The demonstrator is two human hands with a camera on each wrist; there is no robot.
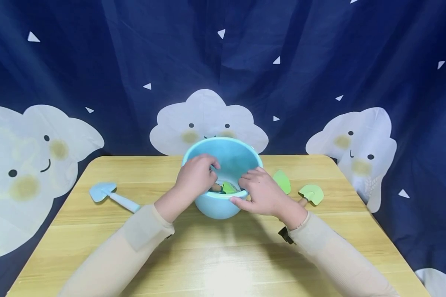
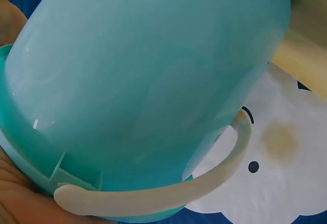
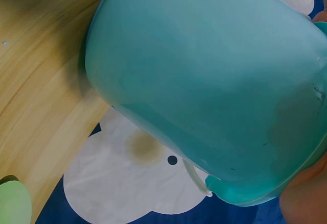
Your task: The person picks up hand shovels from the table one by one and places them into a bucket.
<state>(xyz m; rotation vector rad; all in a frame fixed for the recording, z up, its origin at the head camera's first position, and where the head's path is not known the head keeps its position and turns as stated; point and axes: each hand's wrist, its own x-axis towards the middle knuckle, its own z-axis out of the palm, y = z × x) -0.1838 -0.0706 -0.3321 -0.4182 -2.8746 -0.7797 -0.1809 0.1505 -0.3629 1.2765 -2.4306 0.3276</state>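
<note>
A light blue bucket (image 1: 218, 206) stands at the table's middle, its mouth tilted toward me. Inside it lies a small garden shovel (image 1: 228, 188) with a green blade and brown handle. My right hand (image 1: 262, 192) grips the bucket's front right rim, thumb outside and fingers inside. Over the left rim reaches my left hand (image 1: 197, 177), its fingers bent down into the bucket beside the brown handle; I cannot tell whether they hold it. In the left wrist view, the white carrying handle (image 2: 168, 198) hangs against the bucket, close to that hand.
A blue shovel (image 1: 103, 191) lies on the wooden table (image 1: 223, 255) at the left. Right of the bucket are a rounded green shovel (image 1: 312, 194) and a pointed green blade (image 1: 281, 181). A dark blue curtain (image 1: 223, 62) with cloud faces hangs behind the table.
</note>
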